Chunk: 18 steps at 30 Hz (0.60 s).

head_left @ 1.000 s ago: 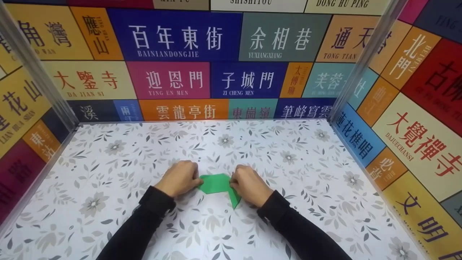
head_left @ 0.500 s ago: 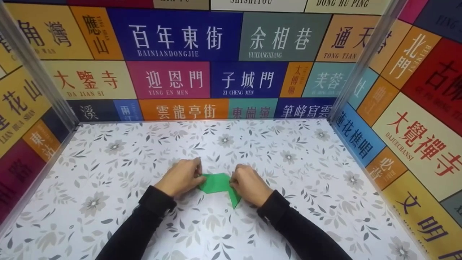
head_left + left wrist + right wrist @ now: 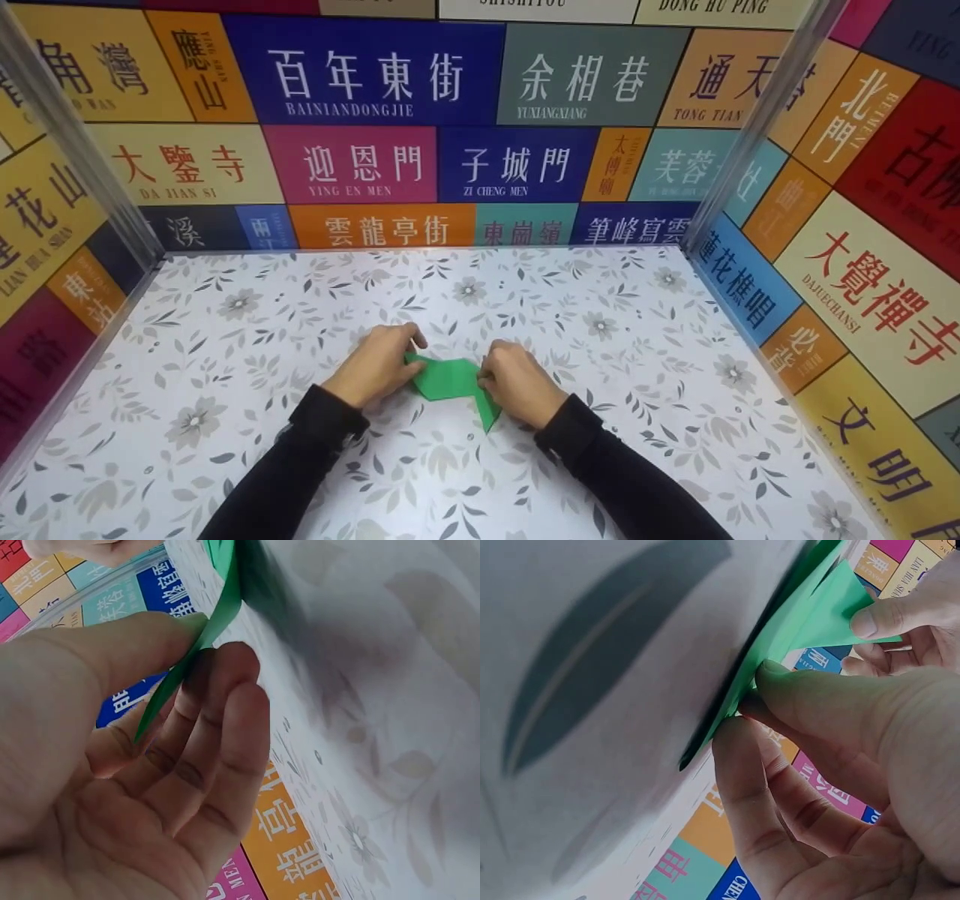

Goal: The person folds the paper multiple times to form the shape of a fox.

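A piece of folded green paper [image 3: 450, 379] lies between the two hands, a narrow point of it sticking out toward the person at the right. My left hand [image 3: 380, 365] pinches its left end between thumb and fingers; in the left wrist view a thin flap of the green paper [image 3: 176, 675] stands up from the table in that pinch. My right hand [image 3: 519, 384] grips the right end with curled fingers. Seen from the right wrist, the thumb presses on the green paper [image 3: 776, 637] close to the table surface, the fingertips beneath its edge.
The table [image 3: 300, 315] has a white cover printed with grey leaves and flowers. Colourful panels with printed characters [image 3: 360, 165] wall in its back and both sides, with clear corner posts [image 3: 750, 135] between them.
The left hand's forefinger has lifted and spread away, and the hand has shifted slightly. The paper's left end has risen into a raised flap. The right hand stays nearly still.
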Motion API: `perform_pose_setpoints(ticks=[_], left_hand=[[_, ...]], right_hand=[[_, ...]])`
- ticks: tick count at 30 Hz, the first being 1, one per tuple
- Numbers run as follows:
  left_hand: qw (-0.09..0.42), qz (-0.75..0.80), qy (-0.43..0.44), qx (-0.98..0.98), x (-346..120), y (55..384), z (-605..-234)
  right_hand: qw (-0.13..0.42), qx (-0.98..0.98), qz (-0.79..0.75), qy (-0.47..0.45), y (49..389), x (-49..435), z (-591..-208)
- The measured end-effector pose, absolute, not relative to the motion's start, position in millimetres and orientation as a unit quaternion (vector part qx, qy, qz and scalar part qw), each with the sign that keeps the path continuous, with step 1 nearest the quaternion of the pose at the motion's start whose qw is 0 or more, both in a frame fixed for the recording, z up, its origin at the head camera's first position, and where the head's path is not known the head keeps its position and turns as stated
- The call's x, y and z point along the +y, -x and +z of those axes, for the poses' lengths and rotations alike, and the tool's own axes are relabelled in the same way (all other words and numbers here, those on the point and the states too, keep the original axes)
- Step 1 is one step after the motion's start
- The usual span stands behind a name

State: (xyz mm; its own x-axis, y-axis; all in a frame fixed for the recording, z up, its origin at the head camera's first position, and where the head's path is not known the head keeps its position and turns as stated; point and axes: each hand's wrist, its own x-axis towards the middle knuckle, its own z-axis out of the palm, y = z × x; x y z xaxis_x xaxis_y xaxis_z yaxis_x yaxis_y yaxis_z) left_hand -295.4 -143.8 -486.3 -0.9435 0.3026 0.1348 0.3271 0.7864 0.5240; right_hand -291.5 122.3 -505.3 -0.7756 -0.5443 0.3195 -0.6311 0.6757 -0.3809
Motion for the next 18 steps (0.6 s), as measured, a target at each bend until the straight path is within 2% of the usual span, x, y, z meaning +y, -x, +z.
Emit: perform_pose_setpoints(ticks=[11,18], left_hand=[[0.043,-0.276,0.127,-0.952,-141,291,-476],[0.059,-0.285,0.135,-0.947,-137,285,-472]], right_hand=[[0.080,-0.913,0.244,-0.316,293,122,-504],[0.066,-0.912,0.254,-0.315,293,123,-504]])
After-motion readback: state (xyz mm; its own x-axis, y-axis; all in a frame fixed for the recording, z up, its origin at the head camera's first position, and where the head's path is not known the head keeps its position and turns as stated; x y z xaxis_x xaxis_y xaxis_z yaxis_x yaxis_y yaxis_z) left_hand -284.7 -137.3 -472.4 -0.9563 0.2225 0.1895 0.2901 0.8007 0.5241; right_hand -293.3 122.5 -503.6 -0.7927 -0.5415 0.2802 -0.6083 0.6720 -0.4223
